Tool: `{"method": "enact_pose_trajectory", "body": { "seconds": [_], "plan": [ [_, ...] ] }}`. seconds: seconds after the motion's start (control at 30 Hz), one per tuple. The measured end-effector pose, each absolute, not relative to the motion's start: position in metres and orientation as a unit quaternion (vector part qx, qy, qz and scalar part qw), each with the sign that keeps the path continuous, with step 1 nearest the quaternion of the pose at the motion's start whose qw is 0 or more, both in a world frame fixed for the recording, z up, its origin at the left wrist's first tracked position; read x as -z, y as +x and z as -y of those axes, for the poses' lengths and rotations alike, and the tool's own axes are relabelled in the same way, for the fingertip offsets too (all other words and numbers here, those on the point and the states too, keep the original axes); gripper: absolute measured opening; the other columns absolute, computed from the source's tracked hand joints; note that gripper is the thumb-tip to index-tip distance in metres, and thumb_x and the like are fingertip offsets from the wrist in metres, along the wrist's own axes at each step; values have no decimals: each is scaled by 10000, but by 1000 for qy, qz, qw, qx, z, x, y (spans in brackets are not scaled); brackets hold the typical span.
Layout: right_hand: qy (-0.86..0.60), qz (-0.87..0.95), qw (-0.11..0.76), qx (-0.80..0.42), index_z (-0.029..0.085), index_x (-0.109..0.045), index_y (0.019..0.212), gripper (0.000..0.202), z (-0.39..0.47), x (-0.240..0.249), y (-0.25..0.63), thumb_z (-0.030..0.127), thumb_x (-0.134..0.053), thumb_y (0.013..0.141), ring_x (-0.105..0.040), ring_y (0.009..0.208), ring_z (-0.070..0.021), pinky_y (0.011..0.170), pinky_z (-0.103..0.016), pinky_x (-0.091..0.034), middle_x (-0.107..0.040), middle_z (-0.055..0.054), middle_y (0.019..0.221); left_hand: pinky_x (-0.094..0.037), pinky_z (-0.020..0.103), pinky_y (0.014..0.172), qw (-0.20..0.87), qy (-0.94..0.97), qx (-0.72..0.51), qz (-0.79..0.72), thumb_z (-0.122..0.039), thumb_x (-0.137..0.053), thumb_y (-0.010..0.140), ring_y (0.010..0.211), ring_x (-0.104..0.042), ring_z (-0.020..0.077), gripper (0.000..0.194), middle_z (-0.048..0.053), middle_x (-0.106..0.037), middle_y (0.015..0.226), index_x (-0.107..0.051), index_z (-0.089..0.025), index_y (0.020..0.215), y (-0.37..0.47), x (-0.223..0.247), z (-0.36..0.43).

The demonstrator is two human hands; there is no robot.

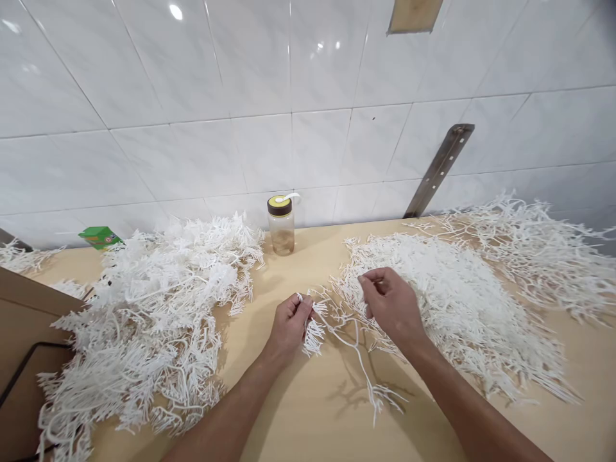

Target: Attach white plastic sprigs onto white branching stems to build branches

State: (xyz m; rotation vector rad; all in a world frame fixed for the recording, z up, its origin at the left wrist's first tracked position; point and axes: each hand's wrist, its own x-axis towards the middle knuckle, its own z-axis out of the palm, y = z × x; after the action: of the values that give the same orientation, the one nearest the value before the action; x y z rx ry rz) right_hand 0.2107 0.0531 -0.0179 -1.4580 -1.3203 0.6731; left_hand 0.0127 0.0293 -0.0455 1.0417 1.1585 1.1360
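Some white sprigs (314,339) pinched in left hand (289,325); right hand (394,308) apart, curled, contents unclear

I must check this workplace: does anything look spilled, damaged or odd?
A dark speck marks a wall tile above and right of the upright drinking bottle, odd on that pale surface. No liquid looks spilled.

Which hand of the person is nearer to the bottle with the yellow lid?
Left. The left hand is in front of the bottle, toward the person; the right hand is farther away, nearer and to the bottle's right.
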Motion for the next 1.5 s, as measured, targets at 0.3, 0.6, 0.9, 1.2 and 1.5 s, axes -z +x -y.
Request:
{"method": "enact_pose_trajectory", "body": {
  "seconds": [0.3, 0.6, 0.9, 1.2, 1.5],
  "plan": [
    [-466, 739, 429, -229, 209, -682, 959, 152, -35, 21, 187, 278, -552, 923, -629, 671, -131, 585, -248, -526, -701, -57, 959, -320, 208, 423, 543, 451, -490, -512, -590, -628, 801, 408, -408, 82, 444, -49, -467, 492, -570, -169, 674, 17, 46, -29],
    [-495, 753, 359, -241, 218, -705, 899, 188, -28, 22, 173, 249, -523, 930, -658, 807, -176, 753, -304, -497, -724, -44, 921, -327, 212, 483, 494, 497, -494, -514, -541, -606, 833, 482, -401, 85, 410, -51, -460, 527, -553, -171, 665, 19, 48, -28],
    [-509, 775, 337, -165, 187, -658, 881, 185, -22, 26, 169, 236, -489, 936, -623, 721, -157, 661, -278, -442, -694, -67, 933, -325, 222, 509, 433, 531, -477, -550, -502, -589, 842, 524, -399, 92, 414, -55, -427, 540, -447, -189, 611, 23, 53, -28],
    [-588, 689, 313, -284, 192, -687, 821, 222, -30, 28, 173, 320, -517, 883, -616, 632, -169, 597, -279, -425, -700, -16, 718, -348, 219, 524, 470, 540, -475, -512, -529, -590, 840, 522, -417, 92, 413, -48, -454, 553, -511, -173, 646, 19, 51, -28],
    [-550, 698, 349, -298, 201, -702, 917, 242, -26, 22, 171, 359, -519, 895, -656, 685, -172, 620, -277, -467, -743, -35, 835, -337, 218, 501, 482, 507, -489, -522, -538, -628, 807, 500, -403, 91, 414, -51, -450, 530, -519, -178, 635, 20, 44, -27]
  ]
}}
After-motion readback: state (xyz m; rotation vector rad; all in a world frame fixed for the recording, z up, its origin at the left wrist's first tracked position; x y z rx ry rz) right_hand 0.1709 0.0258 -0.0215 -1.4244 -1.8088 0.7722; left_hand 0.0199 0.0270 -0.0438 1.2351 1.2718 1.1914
